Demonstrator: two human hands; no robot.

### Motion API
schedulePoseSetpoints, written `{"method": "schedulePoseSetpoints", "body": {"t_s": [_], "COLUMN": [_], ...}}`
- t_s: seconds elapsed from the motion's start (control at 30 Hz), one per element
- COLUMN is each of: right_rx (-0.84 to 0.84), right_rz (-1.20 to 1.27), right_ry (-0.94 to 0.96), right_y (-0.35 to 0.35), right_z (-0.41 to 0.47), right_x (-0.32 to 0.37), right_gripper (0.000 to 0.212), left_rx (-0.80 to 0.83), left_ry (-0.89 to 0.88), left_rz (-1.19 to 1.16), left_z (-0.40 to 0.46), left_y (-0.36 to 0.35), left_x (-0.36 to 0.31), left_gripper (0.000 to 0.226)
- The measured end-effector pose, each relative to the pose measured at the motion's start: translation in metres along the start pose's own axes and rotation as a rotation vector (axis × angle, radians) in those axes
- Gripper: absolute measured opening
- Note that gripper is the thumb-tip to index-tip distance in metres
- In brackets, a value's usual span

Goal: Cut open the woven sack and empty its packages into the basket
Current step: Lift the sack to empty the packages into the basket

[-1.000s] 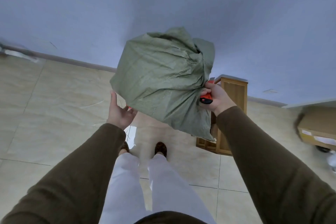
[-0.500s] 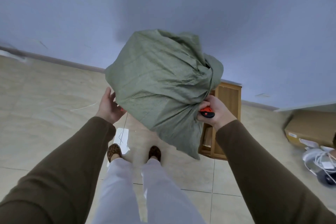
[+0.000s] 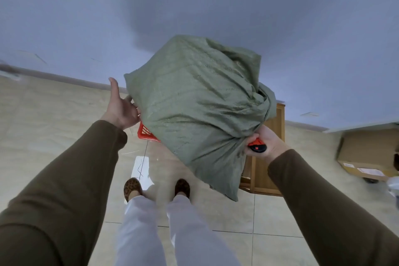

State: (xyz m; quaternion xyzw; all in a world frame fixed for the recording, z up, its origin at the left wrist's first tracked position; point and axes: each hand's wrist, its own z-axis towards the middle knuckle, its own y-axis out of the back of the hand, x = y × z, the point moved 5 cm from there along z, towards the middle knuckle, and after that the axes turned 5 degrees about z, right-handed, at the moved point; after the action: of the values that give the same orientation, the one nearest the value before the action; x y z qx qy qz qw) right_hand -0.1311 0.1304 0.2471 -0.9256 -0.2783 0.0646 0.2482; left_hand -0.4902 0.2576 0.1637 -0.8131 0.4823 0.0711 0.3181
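A bulging green woven sack (image 3: 194,101) is held up in the air in front of me. My left hand (image 3: 121,108) supports its left lower corner, thumb pointing up. My right hand (image 3: 264,143) grips the bunched neck of the sack together with a small red and black cutter (image 3: 257,146). A corner of a red plastic basket (image 3: 145,133) shows below the sack on the floor; the sack hides the rest of it.
A wooden stool or small cabinet (image 3: 267,168) stands on the tiled floor to the right, behind the sack. A cardboard box (image 3: 367,153) lies at the far right. My feet (image 3: 156,187) stand on the tiles below. A pale wall runs behind.
The sack has been lifted and swung a little to the right and up. My left hand has shifted along its left corner, and the red basket's corner has come into sight underneath.
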Motion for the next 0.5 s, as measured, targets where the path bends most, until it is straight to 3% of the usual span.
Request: {"method": "schedulePoseSetpoints", "body": {"t_s": [0.1,0.23,0.37,0.5], "right_rx": [0.033,0.075,-0.137,-0.277], "right_rz": [-0.062,-0.044,0.218,0.278], "right_ry": [-0.005,-0.05,0.049,0.121], "right_y": [0.011,0.017,0.019,0.007], "right_z": [-0.009,-0.012,0.01,0.041], "right_x": [-0.003,-0.01,-0.005,-0.003], "right_gripper": [0.031,0.037,0.023,0.026], "left_rx": [0.003,0.04,-0.178,-0.37], "left_ry": [-0.02,-0.225,-0.284,-0.273], "left_rz": [0.03,-0.049,0.135,0.069], "left_z": [0.006,-0.003,-0.005,-0.012], "left_y": [-0.014,-0.02,-0.004,0.013], "left_x": [-0.009,-0.017,-0.015,-0.016], "left_gripper": [0.09,0.06,0.031,0.016]}}
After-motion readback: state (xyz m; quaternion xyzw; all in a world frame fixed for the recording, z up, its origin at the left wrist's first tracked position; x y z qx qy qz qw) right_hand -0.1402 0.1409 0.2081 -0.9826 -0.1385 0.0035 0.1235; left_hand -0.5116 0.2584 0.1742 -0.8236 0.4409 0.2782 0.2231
